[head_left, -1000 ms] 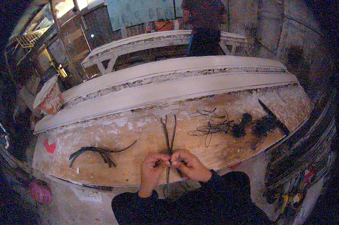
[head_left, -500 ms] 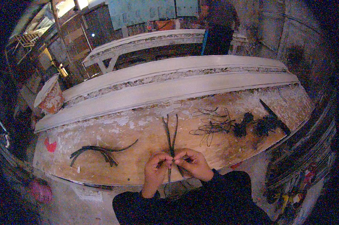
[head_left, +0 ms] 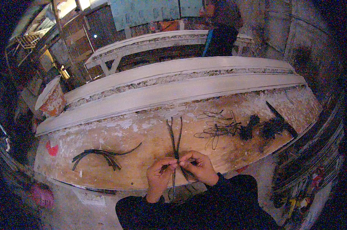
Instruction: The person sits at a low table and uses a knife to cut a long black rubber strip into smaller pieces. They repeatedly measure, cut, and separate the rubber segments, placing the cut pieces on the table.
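Note:
Thin dark strips (head_left: 176, 150) come together in front of me, their far ends spread like a V on the wooden board (head_left: 150, 130) and their near ends running toward my body. My left hand (head_left: 159, 175) and my right hand (head_left: 200, 168) meet over the narrow part, thumbs and fingertips pinched. Whatever is between the fingertips is too small to make out. To the left lies a loose group of curved dark strips (head_left: 100, 151). On the right are loops of thin dark wire or cord (head_left: 222, 127) beside a black tangled clump (head_left: 251, 128).
A long dark flat piece (head_left: 275, 111) lies at the board's right end, and a red scrap (head_left: 51, 148) at its left. Behind run long pale beams (head_left: 181, 88). A crusted bucket (head_left: 52, 100) stands far left. Beyond a second bench (head_left: 154, 40), a person (head_left: 222, 30) stands.
My hands stay over the strips, fingertips shifting only slightly. The person in the background has moved a little to the left.

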Tool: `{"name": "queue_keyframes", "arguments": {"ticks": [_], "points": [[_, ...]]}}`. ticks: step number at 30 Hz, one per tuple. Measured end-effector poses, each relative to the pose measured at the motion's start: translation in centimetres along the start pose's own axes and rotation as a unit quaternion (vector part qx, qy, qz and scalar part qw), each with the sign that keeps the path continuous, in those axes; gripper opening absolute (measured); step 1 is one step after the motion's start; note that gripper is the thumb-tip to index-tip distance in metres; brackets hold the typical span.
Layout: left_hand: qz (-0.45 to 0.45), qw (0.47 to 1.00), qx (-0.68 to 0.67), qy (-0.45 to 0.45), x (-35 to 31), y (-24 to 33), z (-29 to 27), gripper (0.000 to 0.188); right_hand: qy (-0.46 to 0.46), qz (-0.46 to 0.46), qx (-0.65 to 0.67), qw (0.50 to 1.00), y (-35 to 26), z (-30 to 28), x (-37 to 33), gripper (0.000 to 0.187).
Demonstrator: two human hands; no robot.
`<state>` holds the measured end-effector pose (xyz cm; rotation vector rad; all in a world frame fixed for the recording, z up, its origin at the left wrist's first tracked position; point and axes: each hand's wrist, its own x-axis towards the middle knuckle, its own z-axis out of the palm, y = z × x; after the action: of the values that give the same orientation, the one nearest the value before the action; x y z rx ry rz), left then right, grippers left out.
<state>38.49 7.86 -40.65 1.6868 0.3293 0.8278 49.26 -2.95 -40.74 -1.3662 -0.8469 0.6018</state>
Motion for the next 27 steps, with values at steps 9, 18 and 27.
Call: {"name": "queue_keyframes", "arguments": {"ticks": [9,18,27], "points": [[-0.044,0.999,0.001,0.013,0.10,-0.13,0.17,0.009,-0.035,0.000,0.005,0.999,-0.11,-0.08,0.19,0.012],[0.029,1.000,0.002,0.001,0.36,-0.57,0.20,0.016,-0.002,0.021,0.007,1.000,-0.67,-0.15,0.00,0.011],[0.010,0.999,0.034,-0.025,0.38,0.16,-0.01,0.017,-0.015,0.039,0.065,0.997,-0.33,-0.29,-0.07,0.008]]}}
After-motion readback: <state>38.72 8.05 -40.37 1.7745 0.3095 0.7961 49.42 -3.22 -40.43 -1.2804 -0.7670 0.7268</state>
